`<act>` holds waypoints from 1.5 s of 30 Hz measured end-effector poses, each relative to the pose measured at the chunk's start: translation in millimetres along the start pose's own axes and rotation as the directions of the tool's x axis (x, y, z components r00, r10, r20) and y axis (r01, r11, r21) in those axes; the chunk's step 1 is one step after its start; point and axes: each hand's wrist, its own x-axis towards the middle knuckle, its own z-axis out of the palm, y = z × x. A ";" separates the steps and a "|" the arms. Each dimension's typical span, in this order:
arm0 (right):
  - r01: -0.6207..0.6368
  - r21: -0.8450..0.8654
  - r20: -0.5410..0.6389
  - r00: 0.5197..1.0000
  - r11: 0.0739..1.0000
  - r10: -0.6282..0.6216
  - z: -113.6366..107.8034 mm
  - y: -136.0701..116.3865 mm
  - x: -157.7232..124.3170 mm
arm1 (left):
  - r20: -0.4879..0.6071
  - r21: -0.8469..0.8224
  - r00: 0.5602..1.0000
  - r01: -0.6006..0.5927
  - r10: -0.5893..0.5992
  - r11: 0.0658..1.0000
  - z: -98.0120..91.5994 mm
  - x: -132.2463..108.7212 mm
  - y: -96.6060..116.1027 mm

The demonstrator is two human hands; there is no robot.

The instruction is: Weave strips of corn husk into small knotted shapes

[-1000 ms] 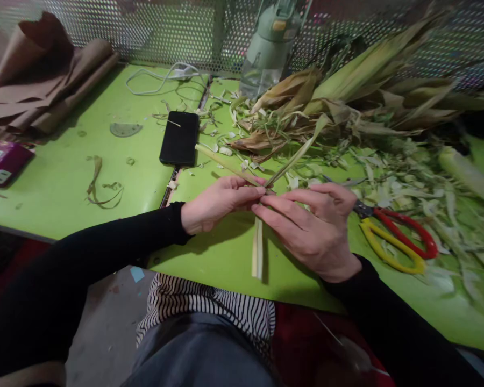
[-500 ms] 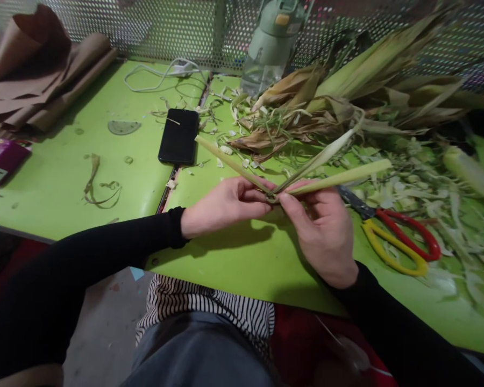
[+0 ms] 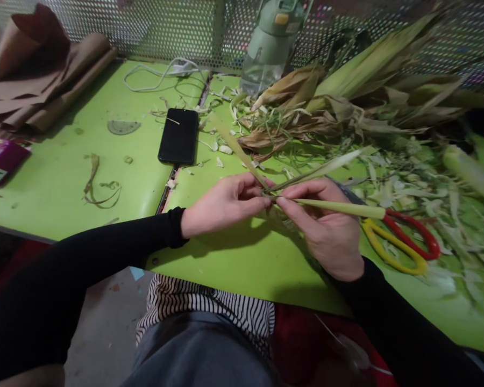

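My left hand point(image 3: 226, 204) and my right hand point(image 3: 326, 226) meet over the green table point(image 3: 234, 258), both pinched on pale green leaf strips point(image 3: 339, 208) that cross between my fingertips. One strip runs up and left point(image 3: 236, 146), one runs up and right point(image 3: 331, 165), and one lies across my right palm toward the scissors. The crossing point sits between my thumbs and forefingers.
Red and yellow scissors point(image 3: 399, 242) lie just right of my right hand. A black phone point(image 3: 179, 135) lies at mid table. A heap of husks and leaves point(image 3: 347, 97) fills the back right, beside a green bottle point(image 3: 268, 48). Brown paper point(image 3: 44, 75) lies far left.
The strip that hung down toward me was swung up and to the right, and now lies across my right palm. Both hands stayed close together at the crossing.
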 end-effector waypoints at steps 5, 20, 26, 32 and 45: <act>0.007 0.018 0.003 1.000 1.000 -0.007 4.2 3.3 -0.5 | 0.087 -0.017 0.996 -0.007 0.009 1.000 -1.9 0.6 1.2; 0.076 0.039 0.112 0.990 0.996 -0.080 -3.2 2.0 8.5 | 0.150 -0.053 0.987 0.068 -0.060 0.996 -14.9 1.7 6.5; 0.185 -0.067 0.175 0.970 0.980 -0.171 -10.2 3.9 13.6 | 0.120 -0.193 0.976 0.205 -0.184 0.959 -17.1 3.0 9.9; 0.234 -0.116 0.206 0.956 0.965 -0.207 -11.5 8.3 16.2 | 0.130 -0.155 0.973 0.210 -0.191 0.965 -20.2 6.3 6.7; 0.157 -0.053 0.204 0.968 0.986 -0.144 -7.2 13.6 14.6 | 0.155 -0.045 0.984 0.091 -0.084 0.995 -14.1 4.4 3.5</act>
